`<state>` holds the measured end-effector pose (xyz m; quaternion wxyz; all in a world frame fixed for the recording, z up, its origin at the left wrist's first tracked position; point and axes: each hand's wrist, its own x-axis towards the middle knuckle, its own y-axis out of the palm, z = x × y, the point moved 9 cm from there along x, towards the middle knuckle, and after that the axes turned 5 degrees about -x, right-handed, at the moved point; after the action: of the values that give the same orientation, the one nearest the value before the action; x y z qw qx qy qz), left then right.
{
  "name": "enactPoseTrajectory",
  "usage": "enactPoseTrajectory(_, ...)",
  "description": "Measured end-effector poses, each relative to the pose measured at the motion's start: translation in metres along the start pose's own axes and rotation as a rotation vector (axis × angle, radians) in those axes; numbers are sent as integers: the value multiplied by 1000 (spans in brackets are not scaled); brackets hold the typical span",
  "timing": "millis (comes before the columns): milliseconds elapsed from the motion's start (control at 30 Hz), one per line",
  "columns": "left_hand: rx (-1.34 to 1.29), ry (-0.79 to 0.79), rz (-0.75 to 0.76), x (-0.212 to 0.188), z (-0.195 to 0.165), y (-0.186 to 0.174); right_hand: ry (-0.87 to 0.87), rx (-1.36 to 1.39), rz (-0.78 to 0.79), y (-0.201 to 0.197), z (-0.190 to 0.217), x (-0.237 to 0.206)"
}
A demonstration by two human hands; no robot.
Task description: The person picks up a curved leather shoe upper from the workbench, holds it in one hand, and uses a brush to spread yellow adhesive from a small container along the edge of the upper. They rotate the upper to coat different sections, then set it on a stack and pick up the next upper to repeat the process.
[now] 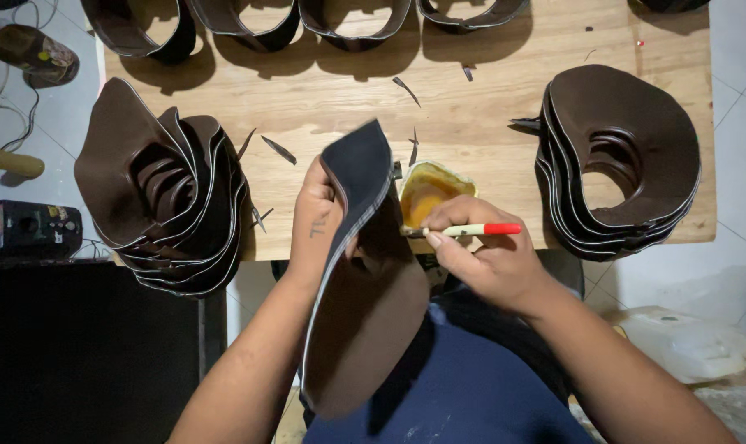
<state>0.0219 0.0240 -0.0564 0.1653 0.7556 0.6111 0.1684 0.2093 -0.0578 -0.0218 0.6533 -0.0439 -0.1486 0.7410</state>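
I see my left hand (315, 215) wrapped around the upper edge of a dark brown leather piece (365, 329), fingers tucked behind it and thumb toward me, holding it upright and slightly tilted over my lap. The piece is curved, with a pale line running along its rim; its darker inner face shows at the top. My right hand (492, 263) is closed on a thin brush (465, 231) with a cream handle and a red end, pinched between thumb and forefingers. The brush lies almost level, its working tip pointing left, right at the edge of the leather piece; I cannot tell whether it touches.

Just behind the brush, on the near edge of the wooden surface (472, 115), sits a small container (428, 193) with a yellowish rim. It holds an amber, glue-like substance that coats its inside; I cannot tell how full it is.

To my left on the surface stands a stack of brown leather pieces (163, 193), fanned and curled, each with a cut-out opening and a pale edge. To my right lies a flatter stack of the same kind (624, 164), nested neatly. Along the far edge a row of curved leather pieces (307, 20) stands on edge. Small dark leather scraps (278, 150) lie scattered between the stacks. On the floor to the left are a dark box-shaped device (27, 228) and some cables.
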Motion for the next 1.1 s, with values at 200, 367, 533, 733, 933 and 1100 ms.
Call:
enactPoseTrajectory(200,151,-275,30,-12,24,3,-13,-26,-92,-12,-10,0)
enactPoseTrajectory(367,67,-314,130,-24,1,27,-85,9,-103,-11,3,3)
enactPoseTrajectory(533,78,-474,24,-24,2,33,-144,-52,-107,-14,15,8)
enactPoseTrajectory(733,-195,-366,-1,-20,-17,49,52,-13,-25,-11,-3,3)
enactPoseTrajectory(933,170,-246,121,-32,-53,63,-79,112,-226,-15,0,-8)
enactPoseTrajectory(1100,-129,-377,13,-37,-51,62,-88,147,-164,-8,1,-9)
